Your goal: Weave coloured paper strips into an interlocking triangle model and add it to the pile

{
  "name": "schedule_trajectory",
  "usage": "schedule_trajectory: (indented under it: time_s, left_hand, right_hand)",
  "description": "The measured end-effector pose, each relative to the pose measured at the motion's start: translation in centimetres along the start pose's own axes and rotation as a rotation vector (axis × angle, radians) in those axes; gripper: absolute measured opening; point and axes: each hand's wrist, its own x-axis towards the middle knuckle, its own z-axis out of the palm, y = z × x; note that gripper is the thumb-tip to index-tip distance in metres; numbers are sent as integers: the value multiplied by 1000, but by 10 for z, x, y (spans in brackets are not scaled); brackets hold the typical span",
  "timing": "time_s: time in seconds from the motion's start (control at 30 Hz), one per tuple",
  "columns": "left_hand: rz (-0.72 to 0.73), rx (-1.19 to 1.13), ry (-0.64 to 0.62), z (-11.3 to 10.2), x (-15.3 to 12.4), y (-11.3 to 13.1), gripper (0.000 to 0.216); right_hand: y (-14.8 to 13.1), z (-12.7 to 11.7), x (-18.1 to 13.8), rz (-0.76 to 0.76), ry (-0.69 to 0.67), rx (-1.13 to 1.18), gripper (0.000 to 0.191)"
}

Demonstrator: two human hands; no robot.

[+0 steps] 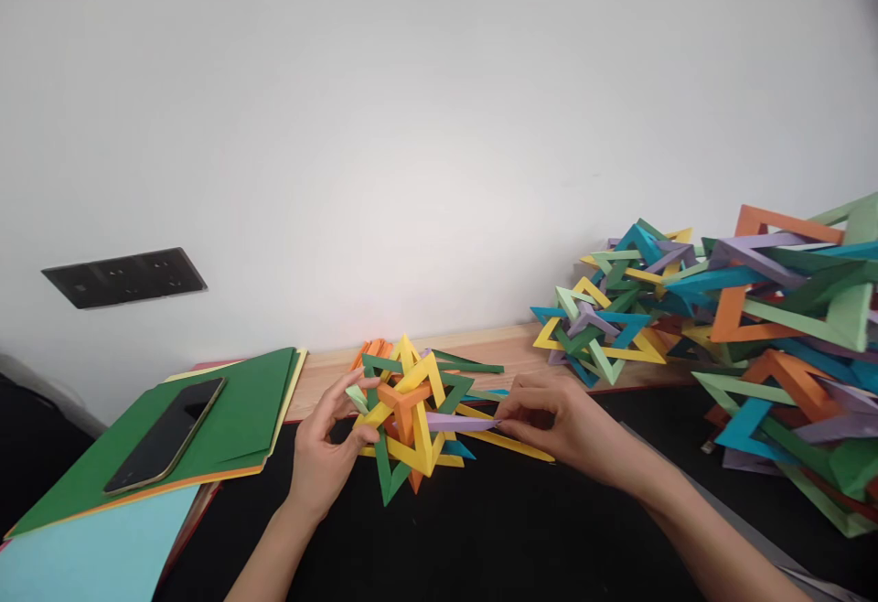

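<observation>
Above the black mat, a star-shaped modular origami model (425,442) of yellow, green, orange and blue folded paper strips is gripped at its left side by my left hand (326,446). The thumb and fingers of that hand close on its edge, near a pale green strip. My right hand (559,419) pinches the outer tip of a purple paper strip (459,422) between thumb and finger. The strip's other end runs into the model's right side. Behind the model lie loose orange strips (372,352) and dark green strips (470,364), partly hidden by it.
Several interlaced paper star models (596,327) are heaped at the right against the wall. At the left, a black phone (168,433) rests on a stack of coloured paper (257,401). A black socket panel (127,278) is set in the wall. A wooden ledge (322,373) runs along it.
</observation>
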Motion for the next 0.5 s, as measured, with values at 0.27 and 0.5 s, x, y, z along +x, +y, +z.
schedule_trajectory:
  time_s: [0.27, 0.5]
  left_hand:
    - [72, 77, -35, 0, -1, 1, 61]
    - [101, 202, -43, -3, -1, 3, 65]
  right_hand:
    - [-9, 14, -1, -18, 19, 7, 12]
    - [-17, 26, 0, -26, -18, 123, 12]
